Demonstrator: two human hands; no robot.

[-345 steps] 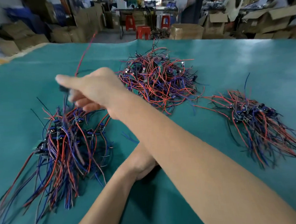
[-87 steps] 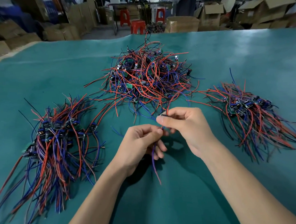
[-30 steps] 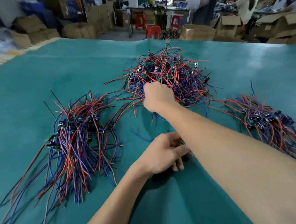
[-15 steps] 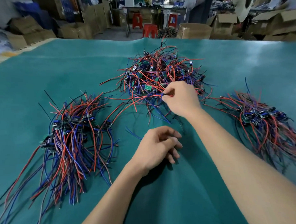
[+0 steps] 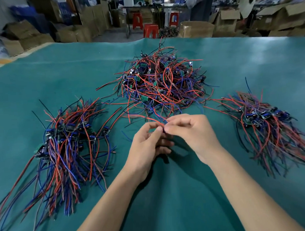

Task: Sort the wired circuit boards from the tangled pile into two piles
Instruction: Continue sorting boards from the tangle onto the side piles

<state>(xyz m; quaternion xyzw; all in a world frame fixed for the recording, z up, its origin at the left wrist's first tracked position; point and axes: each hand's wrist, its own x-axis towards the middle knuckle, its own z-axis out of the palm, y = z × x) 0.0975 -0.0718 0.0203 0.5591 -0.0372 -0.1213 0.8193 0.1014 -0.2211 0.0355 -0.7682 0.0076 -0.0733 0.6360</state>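
Your left hand (image 5: 146, 146): fingers curled, thumb and forefinger pinching the wires of one wired board, just in front of the tangled pile.
Your right hand (image 5: 192, 131): closed in a pinch on the same wires, fingertips meeting the left hand's.
Held wires (image 5: 152, 119): a red and a blue lead run from your fingertips back toward the tangle; the board itself is hidden by your fingers.
Tangled pile (image 5: 161, 82): centre of the green tabletop (image 5: 168, 192), beyond both hands.
Left sorted pile (image 5: 66, 146): wires fanned toward you.
Right sorted pile (image 5: 268, 125): well apart from the left one.
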